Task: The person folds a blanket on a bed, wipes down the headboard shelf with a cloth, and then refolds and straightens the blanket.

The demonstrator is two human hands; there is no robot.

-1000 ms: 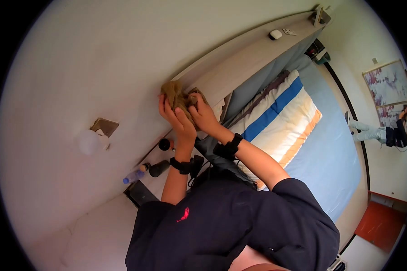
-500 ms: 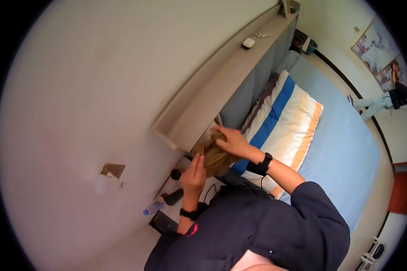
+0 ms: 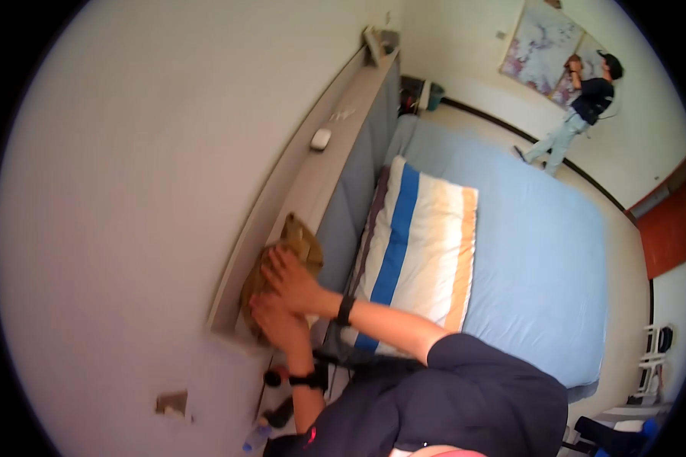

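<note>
While both arms are reaching toward the near end of the headboard shelf (image 3: 312,179), the person's two hands are lying close together on a brown cloth (image 3: 303,244). Crumpled and folded, the cloth is resting on that end of the shelf, and its upper folds are bulging out past the fingers. The right hand (image 3: 293,282) is pressing palm down, its fingers extended over the fabric. Touching it, the left hand (image 3: 283,326) is bearing on the cloth too (whether its fingers are pinching any fabric, one cannot tell). Each wrist is carrying a black band (image 3: 346,309).

Farther along the shelf, a small white case (image 3: 321,139) is lying near a flat item too blurred to identify. Beside the headboard, a striped pillow (image 3: 427,251) is resting on a bed (image 3: 541,305) with a blue cover. Across the room, another person (image 3: 593,100) is standing before a framed picture (image 3: 541,46), arms raised toward it. Below the shelf's near end, a clear bottle (image 3: 258,436) is showing near the left sleeve.
</note>
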